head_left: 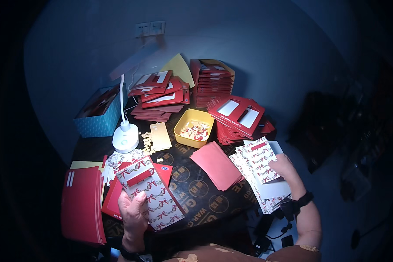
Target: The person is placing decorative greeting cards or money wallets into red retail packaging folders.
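Observation:
My left hand (134, 214) grips a white card wallet (159, 198) printed with red bows and green sprigs, thumb on its face; a red strip sits near its top. Beneath it lie red cardboard sleeves (113, 194), partly covered. On the right, my right hand (284, 167) has its fingers closed on the edge of a similar patterned card wallet (261, 159). That one is over a fanned stack of patterned and plain white cards (268, 191) at the table's right edge. Pink-red envelopes (216, 165) lie in a pile between my hands.
A yellow tub (179, 131) of small scraps stands mid-table, beside a white lamp (125, 140) and a blue box (98, 120). Red packs (161, 98) pile up behind, with more red packs (238, 115) at right. Red folders (83, 205) overhang the left edge.

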